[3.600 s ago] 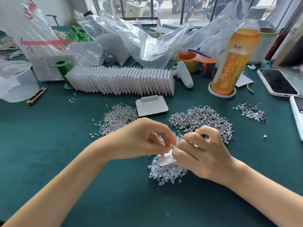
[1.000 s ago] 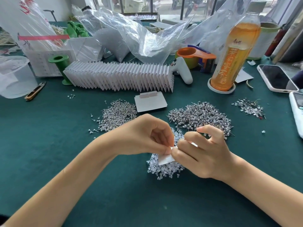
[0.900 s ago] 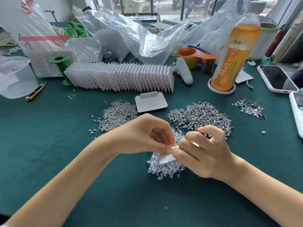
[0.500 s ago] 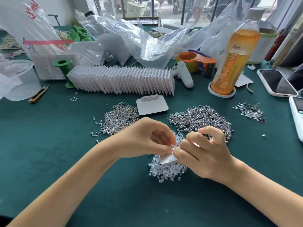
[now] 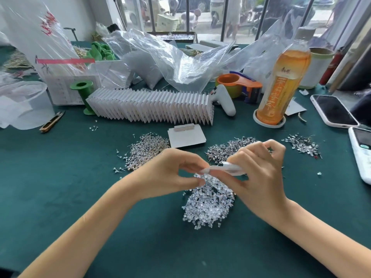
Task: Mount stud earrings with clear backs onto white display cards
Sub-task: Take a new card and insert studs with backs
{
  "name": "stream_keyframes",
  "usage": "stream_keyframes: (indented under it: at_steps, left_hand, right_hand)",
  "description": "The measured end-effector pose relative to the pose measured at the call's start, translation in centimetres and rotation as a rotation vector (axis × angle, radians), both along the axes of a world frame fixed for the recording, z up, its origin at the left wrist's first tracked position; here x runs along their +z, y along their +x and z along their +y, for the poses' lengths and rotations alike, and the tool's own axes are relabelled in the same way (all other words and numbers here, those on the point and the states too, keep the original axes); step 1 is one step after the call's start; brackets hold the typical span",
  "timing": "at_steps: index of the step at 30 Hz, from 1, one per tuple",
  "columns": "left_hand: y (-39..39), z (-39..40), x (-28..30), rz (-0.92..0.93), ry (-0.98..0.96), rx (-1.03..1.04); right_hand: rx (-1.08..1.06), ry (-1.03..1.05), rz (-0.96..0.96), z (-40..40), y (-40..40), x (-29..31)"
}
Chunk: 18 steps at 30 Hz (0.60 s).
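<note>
My right hand [image 5: 259,177] holds a small white display card [image 5: 224,169] nearly flat, above a pile of clear backs [image 5: 208,205]. My left hand [image 5: 170,175] pinches at the card's left edge with thumb and forefinger; what lies between those fingertips is too small to tell. Two heaps of stud earrings lie beyond the hands, one on the left [image 5: 146,151] and one on the right [image 5: 224,149], partly hidden by my right hand. A stack of blank cards [image 5: 186,136] lies flat behind them. A long row of filled cards [image 5: 150,107] stands further back.
An orange drink bottle [image 5: 281,83] stands at the back right beside a tape dispenser [image 5: 239,87]. Two phones [image 5: 333,110] [image 5: 361,151] lie at the right edge. A third small stud heap [image 5: 303,145], a green spool [image 5: 82,91], thread snips [image 5: 51,122] and plastic bags [image 5: 160,61] surround the green cloth.
My right hand has lifted and turned the card from tilted to nearly flat. The hands have drawn slightly apart, uncovering more of the clear backs pile.
</note>
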State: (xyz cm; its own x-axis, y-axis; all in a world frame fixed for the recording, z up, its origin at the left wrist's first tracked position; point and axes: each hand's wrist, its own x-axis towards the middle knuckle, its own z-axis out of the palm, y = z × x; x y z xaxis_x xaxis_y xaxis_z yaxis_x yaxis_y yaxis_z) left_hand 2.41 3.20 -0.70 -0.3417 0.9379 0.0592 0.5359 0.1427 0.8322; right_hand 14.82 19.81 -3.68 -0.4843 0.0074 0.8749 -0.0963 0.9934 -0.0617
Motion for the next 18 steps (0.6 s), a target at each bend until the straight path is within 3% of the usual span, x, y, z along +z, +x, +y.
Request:
stream_keyframes:
  at_steps: [3,7,10,12,14,16,18]
  left_hand:
    - [0.2,0.3,-0.4,-0.052,0.087,0.107]
    - [-0.6,0.1,0.2,-0.292,0.129,0.240]
    - [-1.1,-0.2,0.6,-0.448,0.125,0.319]
    - [-1.3,-0.6,0.6,-0.454,0.087,0.336]
    - [-1.5,-1.0,0.4,-0.350,0.048,0.382]
    - [-1.9,-1.9,-0.1,-0.062,0.044,0.466]
    - [-2.4,-2.9,-0.1,0.221,0.108,0.423]
  right_hand:
    - [-0.022,-0.183,-0.085,-0.4,-0.3,0.6]
    - [-0.010,-0.665,-0.308,0.0,-0.3,1.7]
    - [0.235,-1.094,-0.493,0.8,-0.7,2.7]
    - [0.360,-1.253,-0.578,0.9,-1.4,2.6]
    - [0.377,-1.304,-0.577,0.5,-2.3,2.2]
    - [0.367,-1.335,-0.568,0.1,-3.2,2.0]
    - [0.381,-1.360,-0.598,-0.4,-4.0,2.1]
